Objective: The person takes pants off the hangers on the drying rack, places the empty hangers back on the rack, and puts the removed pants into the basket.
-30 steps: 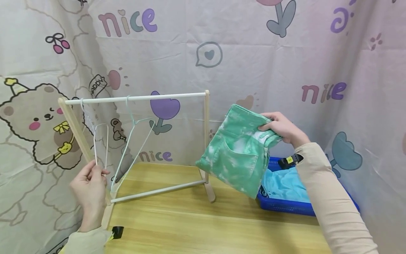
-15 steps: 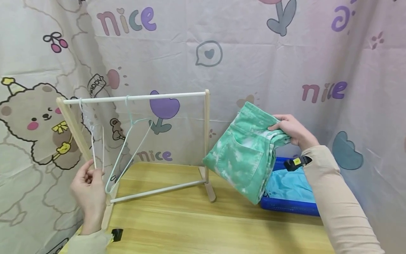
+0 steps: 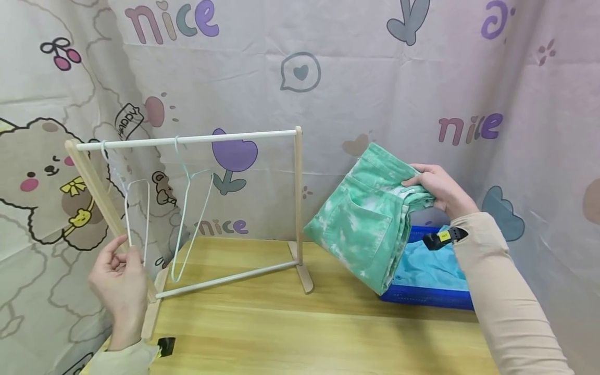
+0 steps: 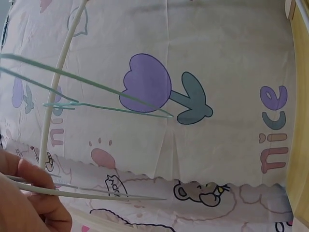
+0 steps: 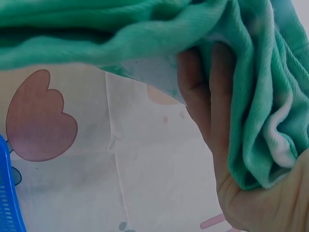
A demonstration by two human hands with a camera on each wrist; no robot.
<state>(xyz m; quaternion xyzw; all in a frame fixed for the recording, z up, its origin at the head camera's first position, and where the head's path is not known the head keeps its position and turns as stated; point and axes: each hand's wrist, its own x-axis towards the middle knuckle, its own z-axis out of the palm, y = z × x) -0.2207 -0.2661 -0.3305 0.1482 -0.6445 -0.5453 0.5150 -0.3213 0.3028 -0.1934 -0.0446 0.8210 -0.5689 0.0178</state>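
In the head view my left hand [image 3: 119, 289] pinches the side of a white hanger [image 3: 149, 224], which hangs from the top bar of a small rack [image 3: 234, 136] at the left. A mint-green hanger [image 3: 184, 229] hangs on the same bar to its right, apart from the hand. My right hand [image 3: 442, 188] grips folded green-and-white tie-dye pants [image 3: 356, 219] by the upper right edge, in the air right of the rack. The right wrist view shows the fingers [image 5: 221, 92] against the underside of the pants' bunched layers. A slanted pocket faces the head camera.
A blue basket [image 3: 424, 300] with light-blue cloth [image 3: 428, 263] in it stands on the wooden table [image 3: 262, 338], behind the pants and right forearm. The rack's lower bar [image 3: 225, 280] runs just above the tabletop. A printed curtain [image 3: 365, 78] encloses the back and sides.
My right hand has carried the pants a little to the right, away from the rack. The mint-green hanger has swung round. My left hand stays on the white hanger. The head view has shifted slightly.
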